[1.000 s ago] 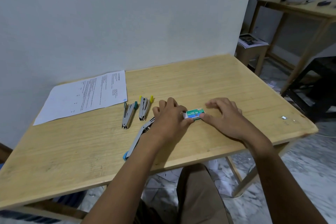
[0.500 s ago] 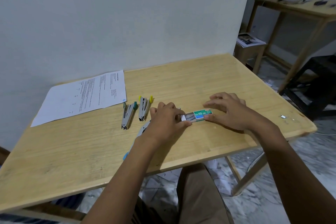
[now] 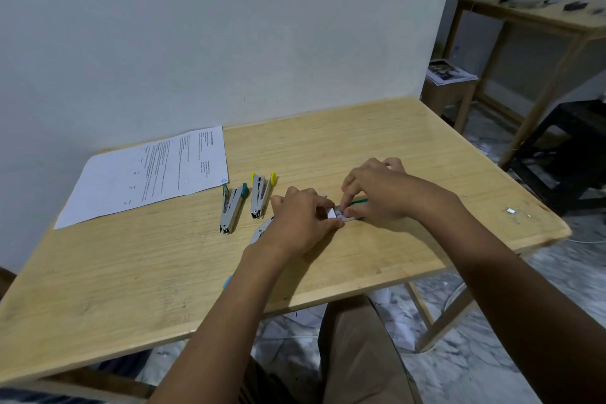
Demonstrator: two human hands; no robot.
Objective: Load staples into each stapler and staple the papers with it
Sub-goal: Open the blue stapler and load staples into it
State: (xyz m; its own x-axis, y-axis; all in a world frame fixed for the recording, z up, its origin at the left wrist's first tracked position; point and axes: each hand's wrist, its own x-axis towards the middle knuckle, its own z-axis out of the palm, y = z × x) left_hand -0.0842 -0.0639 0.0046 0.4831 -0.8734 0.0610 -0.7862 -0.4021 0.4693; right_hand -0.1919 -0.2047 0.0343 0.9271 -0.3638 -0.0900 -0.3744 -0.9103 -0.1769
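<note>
Papers [image 3: 144, 174] lie at centre left on the desk [image 3: 328, 141]. The teal-tipped stapler [image 3: 232, 208] and yellow-tipped stapler [image 3: 260, 195] sit just right of them, with a third stapler [image 3: 260, 232] partly under the left forearm. At centre, left hand [image 3: 301, 223] and right hand [image 3: 380, 198] both pinch the part-open staple box [image 3: 342, 216]. Step, as judged: fetching staples. Next: lift out one strip without spilling.
</note>
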